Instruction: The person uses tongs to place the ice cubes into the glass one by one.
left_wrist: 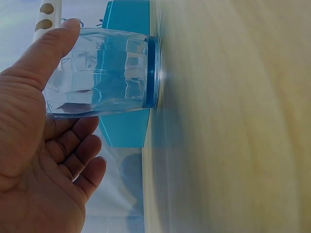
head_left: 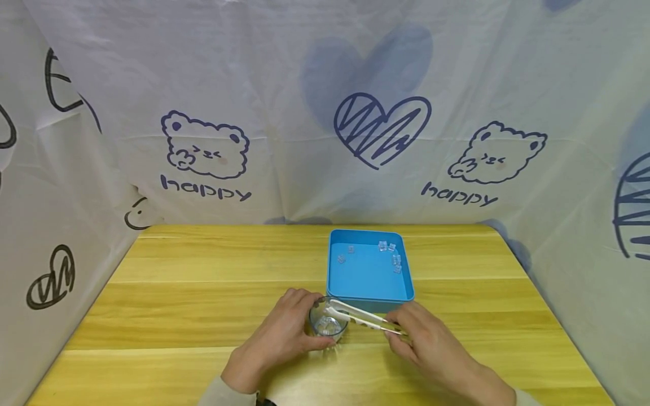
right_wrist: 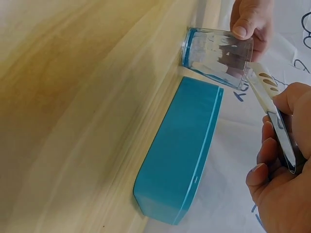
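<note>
My left hand (head_left: 281, 329) holds a clear drinking glass (left_wrist: 112, 73) near its rim, the thumb on one side and fingers on the other. The glass stands upright on the table, with clear cube-like pieces (head_left: 327, 325) low inside. My right hand (head_left: 429, 344) grips metal tongs with white, holed ends (right_wrist: 265, 87). The tips of the tongs reach in at the glass's rim; whether they pinch a piece is unclear. Just behind the glass sits a blue tray (head_left: 368, 282) holding several clear ice-like cubes (head_left: 396, 260).
The wooden table (head_left: 203, 287) extends to both sides of the tray. A white cloth (head_left: 289, 113) with blue drawings hangs behind the table and along its left and right sides.
</note>
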A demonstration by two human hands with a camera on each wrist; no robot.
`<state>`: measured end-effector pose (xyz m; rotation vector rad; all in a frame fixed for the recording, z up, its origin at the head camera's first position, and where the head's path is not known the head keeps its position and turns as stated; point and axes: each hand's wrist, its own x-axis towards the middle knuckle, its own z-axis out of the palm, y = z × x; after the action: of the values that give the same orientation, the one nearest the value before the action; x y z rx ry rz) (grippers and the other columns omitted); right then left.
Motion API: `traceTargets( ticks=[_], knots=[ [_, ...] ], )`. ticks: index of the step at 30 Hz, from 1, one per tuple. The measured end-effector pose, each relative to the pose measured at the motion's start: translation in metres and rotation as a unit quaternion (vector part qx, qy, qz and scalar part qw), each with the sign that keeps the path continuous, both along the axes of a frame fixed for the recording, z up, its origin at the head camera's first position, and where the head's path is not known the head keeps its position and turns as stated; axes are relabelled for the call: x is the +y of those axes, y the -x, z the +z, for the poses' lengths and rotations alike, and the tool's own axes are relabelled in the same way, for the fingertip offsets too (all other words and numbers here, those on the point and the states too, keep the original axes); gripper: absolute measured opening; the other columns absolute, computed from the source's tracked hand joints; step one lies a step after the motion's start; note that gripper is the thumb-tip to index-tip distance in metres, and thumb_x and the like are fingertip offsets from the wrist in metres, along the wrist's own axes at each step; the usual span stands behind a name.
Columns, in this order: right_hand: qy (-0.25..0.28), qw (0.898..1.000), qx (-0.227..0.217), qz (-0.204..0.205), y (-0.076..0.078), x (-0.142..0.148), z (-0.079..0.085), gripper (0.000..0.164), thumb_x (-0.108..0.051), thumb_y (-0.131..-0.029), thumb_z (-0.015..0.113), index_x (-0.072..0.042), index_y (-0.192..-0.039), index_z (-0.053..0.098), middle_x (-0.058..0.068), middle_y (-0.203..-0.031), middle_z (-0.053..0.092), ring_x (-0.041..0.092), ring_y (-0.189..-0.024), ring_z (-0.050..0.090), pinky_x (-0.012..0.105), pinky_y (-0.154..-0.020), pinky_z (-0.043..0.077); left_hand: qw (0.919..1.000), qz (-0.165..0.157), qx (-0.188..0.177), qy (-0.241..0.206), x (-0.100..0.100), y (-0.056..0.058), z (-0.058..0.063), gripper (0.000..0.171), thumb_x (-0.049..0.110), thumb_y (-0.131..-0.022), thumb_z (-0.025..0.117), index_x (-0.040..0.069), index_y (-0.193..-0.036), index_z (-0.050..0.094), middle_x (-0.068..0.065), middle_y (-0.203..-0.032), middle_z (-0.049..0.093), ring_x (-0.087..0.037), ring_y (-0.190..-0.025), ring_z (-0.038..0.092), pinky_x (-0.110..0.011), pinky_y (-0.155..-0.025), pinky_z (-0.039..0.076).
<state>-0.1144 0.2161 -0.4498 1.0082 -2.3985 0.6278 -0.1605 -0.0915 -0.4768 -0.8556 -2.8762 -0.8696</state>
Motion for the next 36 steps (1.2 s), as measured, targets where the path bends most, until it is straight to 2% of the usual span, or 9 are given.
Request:
traceTargets(
  ticks=[12, 21, 36],
  knots=[
    [-0.012, 1.0, -0.017, 0.002, -0.0017, -0.0012, -0.0037, 0.01, -0.019, -0.101, 0.07, -0.014, -0.109, 0.066, -0.01, -0.099, 0.062, 0.002, -0.088, 0.051, 0.015, -0.075, 0.046, 1.0, 0.002, -0.008, 0.001, 0.0007, 0.0004, 0.0003, 0.087, 0.053, -0.079, 0.09, 0.004, -0.144, 0.059, -0.009, -0.134, 0.065, -0.025, -0.123, 0.055, -0.049, -0.113, 0.048],
    [-0.021, 0.999, -0.037, -0.007, -0.0037, -0.002, -0.0031, 0.013, -0.017, -0.099, 0.073, -0.012, -0.108, 0.066, -0.006, -0.099, 0.063, 0.002, -0.089, 0.051, 0.019, -0.074, 0.051, 1.0, 0.003, -0.007, 0.004, 0.0009, -0.0002, 0.0014, 0.087, 0.053, -0.078, 0.09, 0.005, -0.143, 0.06, -0.008, -0.134, 0.065, -0.024, -0.121, 0.055, -0.048, -0.111, 0.049],
    [-0.021, 1.0, -0.023, -0.004, -0.0034, -0.0015, -0.0042, 0.011, -0.019, -0.101, 0.071, -0.013, -0.109, 0.066, -0.008, -0.1, 0.062, 0.003, -0.089, 0.052, 0.019, -0.075, 0.05, 0.9999, 0.002, -0.01, 0.0, 0.0011, 0.0005, 0.0021, 0.087, 0.052, -0.078, 0.091, 0.004, -0.144, 0.059, -0.009, -0.134, 0.065, -0.025, -0.122, 0.055, -0.049, -0.112, 0.049]
  ],
)
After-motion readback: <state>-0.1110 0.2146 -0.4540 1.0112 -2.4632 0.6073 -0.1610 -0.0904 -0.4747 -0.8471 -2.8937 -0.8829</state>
